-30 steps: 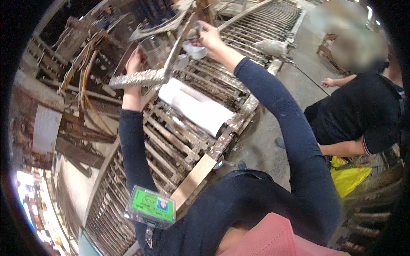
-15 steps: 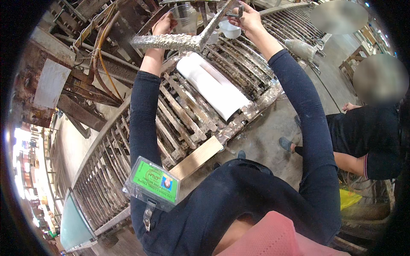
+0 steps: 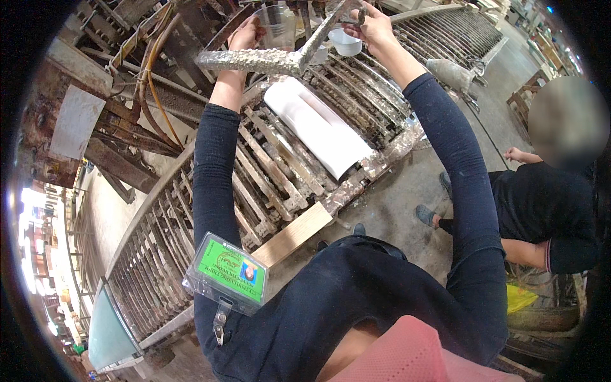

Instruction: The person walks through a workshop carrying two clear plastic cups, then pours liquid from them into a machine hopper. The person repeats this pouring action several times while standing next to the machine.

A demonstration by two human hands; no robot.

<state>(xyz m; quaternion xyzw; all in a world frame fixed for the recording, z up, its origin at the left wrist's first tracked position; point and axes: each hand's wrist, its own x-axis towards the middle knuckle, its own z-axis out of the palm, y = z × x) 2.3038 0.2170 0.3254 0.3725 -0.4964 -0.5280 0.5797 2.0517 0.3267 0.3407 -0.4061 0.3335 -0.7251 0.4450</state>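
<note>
Both my arms reach up and away in dark sleeves. My left hand (image 3: pixel 245 35) is closed beside a clear plastic cup (image 3: pixel 275 22), apparently around it, just above a crusted metal angle frame (image 3: pixel 254 61). My right hand (image 3: pixel 372 25) pinches the upper end of that frame's slanted bar. A small white cup (image 3: pixel 347 43) sits right under my right palm; whether the fingers hold it too is hidden. Below both hands lies a crusted slatted metal rack (image 3: pixel 273 172) with a curved white sheet (image 3: pixel 318 127) on it.
A wooden plank (image 3: pixel 293 235) rests at the rack's near edge. A green badge in a clear holder (image 3: pixel 226 272) hangs from my chest. Another person in black (image 3: pixel 547 210) sits at the right near a yellow bag (image 3: pixel 522 296). Hoses (image 3: pixel 149 83) and rusty machinery stand left.
Both hands, with the frame and cups, have risen toward the top of the view. The rack and white sheet now sit more centrally, and the other person appears lower at the right.
</note>
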